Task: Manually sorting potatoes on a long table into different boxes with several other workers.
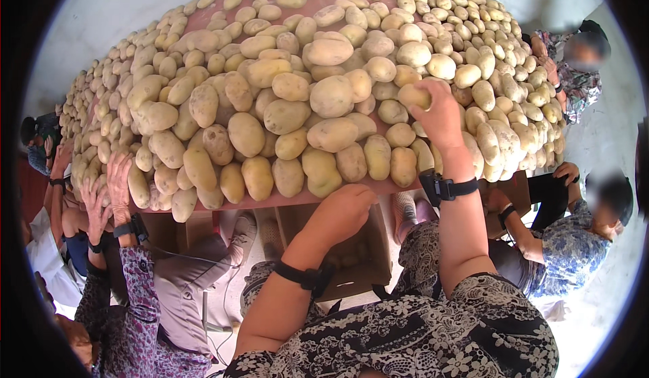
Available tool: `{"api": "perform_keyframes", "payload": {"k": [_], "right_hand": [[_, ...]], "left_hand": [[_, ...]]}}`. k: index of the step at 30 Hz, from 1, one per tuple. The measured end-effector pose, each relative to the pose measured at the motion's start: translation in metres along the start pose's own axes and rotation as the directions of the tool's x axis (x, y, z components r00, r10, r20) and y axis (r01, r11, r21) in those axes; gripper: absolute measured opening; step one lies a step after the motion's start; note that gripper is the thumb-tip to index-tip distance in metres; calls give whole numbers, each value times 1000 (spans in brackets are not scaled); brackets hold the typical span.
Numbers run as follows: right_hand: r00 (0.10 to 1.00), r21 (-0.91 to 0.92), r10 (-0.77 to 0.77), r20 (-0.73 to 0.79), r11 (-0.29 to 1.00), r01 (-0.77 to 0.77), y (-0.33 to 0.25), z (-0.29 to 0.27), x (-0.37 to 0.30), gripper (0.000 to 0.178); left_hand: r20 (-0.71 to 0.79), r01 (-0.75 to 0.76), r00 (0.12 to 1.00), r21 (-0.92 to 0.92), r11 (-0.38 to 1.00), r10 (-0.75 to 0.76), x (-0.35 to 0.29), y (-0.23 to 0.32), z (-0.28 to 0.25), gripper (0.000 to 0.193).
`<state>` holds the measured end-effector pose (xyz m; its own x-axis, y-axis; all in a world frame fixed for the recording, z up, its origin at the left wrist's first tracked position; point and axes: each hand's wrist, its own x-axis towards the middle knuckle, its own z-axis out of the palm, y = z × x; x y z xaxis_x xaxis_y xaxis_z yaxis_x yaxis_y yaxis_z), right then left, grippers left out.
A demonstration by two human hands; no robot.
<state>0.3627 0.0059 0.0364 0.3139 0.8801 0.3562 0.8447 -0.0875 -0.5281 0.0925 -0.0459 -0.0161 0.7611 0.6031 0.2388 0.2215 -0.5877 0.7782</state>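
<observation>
A heap of pale yellow-brown potatoes covers the table in front of me. My right hand reaches over the heap, its fingers closed around one potato. Closer to me, my left hand is at the table's front edge, above a cardboard box. Its fingers are curled in, and anything inside them is hidden. Wrist straps with dark devices sit on both my wrists.
Beside me on the left, a co-worker's hands are at the potatoes. Another co-worker sits at the right, and a person is at the far right. The reddish tabletop shows at the back. Potatoes lie in the box.
</observation>
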Motion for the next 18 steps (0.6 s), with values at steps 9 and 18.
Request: {"api": "perform_keyframes", "payload": {"k": [9,18], "right_hand": [[940,60,-338,42,940,335,-48,26,-4,57],[907,87,-410,91,911,403,-89,61,-15,60]], "left_hand": [[14,-8,1000,26,1000,8,-3,-1,-3,18],[31,0,1000,24,1000,-1,-2,-6,1,18]]}}
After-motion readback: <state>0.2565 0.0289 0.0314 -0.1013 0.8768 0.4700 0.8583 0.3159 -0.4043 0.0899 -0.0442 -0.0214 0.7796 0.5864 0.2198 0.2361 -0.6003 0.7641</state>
